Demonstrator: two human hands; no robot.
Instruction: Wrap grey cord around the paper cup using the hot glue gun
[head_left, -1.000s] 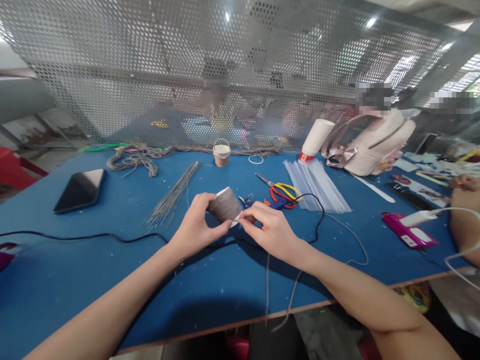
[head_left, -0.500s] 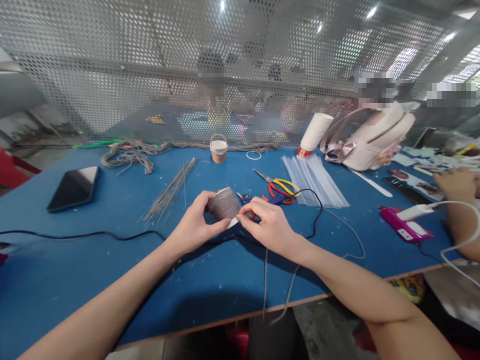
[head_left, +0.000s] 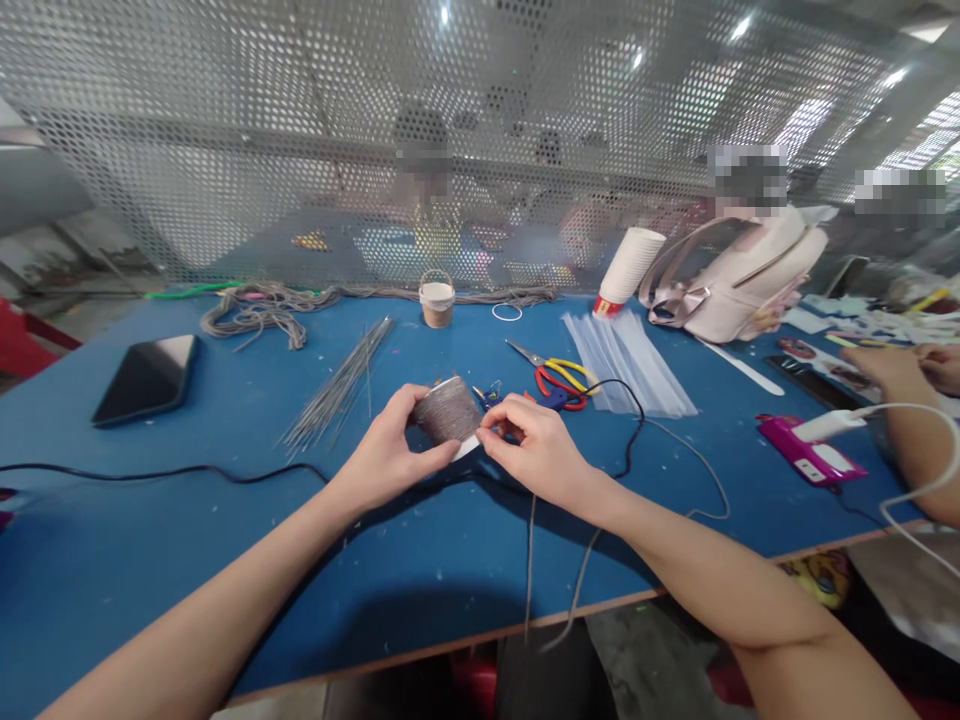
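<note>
A white paper cup wound with grey cord (head_left: 448,410) lies tilted in my left hand (head_left: 394,440), thumb on its near side and fingers around its far side. A white strip of the cup shows bare at its lower right. My right hand (head_left: 529,440) is closed in a pinch on the grey cord (head_left: 531,560) right beside that bare edge. From under this hand the cord hangs over the table's front edge. Just beyond my right hand lie a blue glue gun (head_left: 553,399), partly hidden, and scissors (head_left: 559,372) with red and yellow handles.
On the blue table (head_left: 225,560) are a phone (head_left: 146,378), wire stems (head_left: 341,385), a small bucket (head_left: 436,303), stacked paper cups (head_left: 630,270), clear plastic strips (head_left: 630,360) and a purple power strip (head_left: 814,450). A black cable (head_left: 225,475) crosses it. Another person's hands (head_left: 892,370) are at the right.
My two hands and the cord-wound cup have hardly moved. At the right, the other person's hands have shifted, and a second hand now shows there.
</note>
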